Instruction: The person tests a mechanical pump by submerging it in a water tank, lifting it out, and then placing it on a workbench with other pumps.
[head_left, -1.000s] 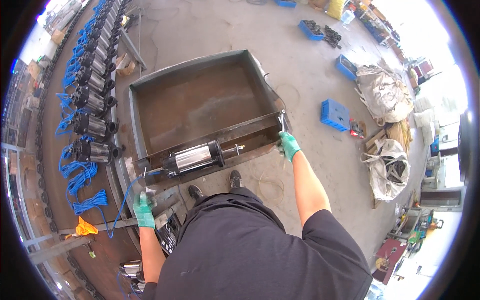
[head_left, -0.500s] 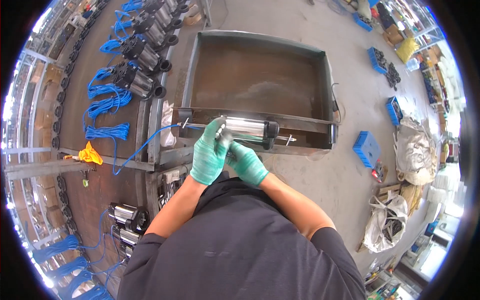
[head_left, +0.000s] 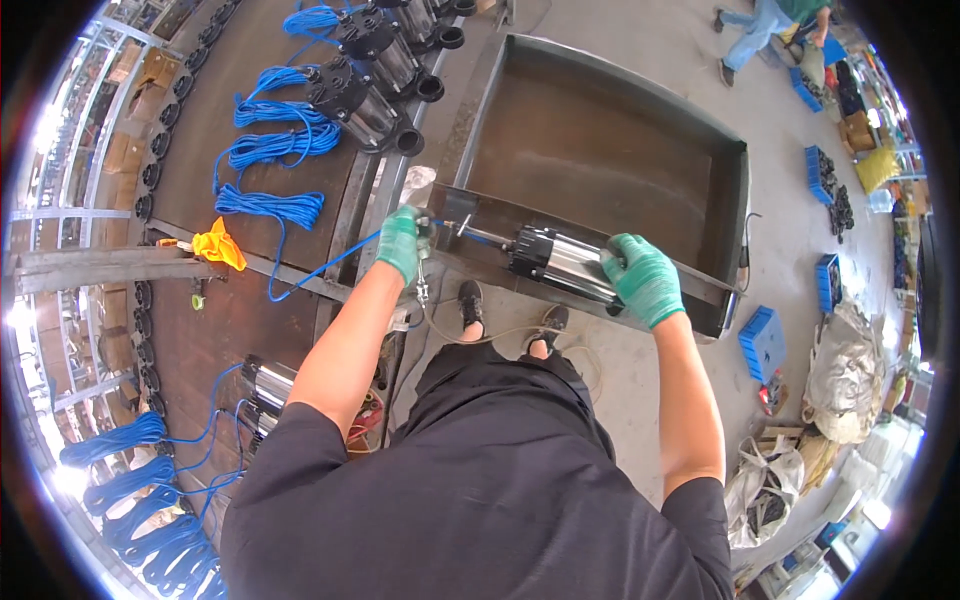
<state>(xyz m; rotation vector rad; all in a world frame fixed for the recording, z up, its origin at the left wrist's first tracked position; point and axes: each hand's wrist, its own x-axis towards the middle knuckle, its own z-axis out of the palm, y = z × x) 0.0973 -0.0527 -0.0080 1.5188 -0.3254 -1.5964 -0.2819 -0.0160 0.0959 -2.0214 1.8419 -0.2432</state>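
A shiny steel pump (head_left: 570,266) with a black ribbed end lies along the near edge of a metal tank. My right hand (head_left: 645,280), in a green glove, is closed over the pump's right end. My left hand (head_left: 402,244), gloved alike, is closed around a metal hose fitting (head_left: 422,290), its fingers partly hidden. From that fitting a thin clear hose (head_left: 470,344) droops toward the floor. Between my left hand and the pump is a metal rod with a small cross handle (head_left: 460,226). A blue cable (head_left: 325,268) runs from the bench to behind my left hand.
The open tank (head_left: 610,130) stands ahead. Several similar pumps (head_left: 355,105) and coiled blue cables (head_left: 285,140) sit on the left bench, near an orange cloth (head_left: 218,244). Rightward on the floor are blue crates (head_left: 762,342) and sacks (head_left: 840,375). Another person (head_left: 760,35) is at the far right.
My hands have parted from the pump's left end. The left has moved left and now holds the hose fitting; the right is on the pump's right end. The view has shifted.
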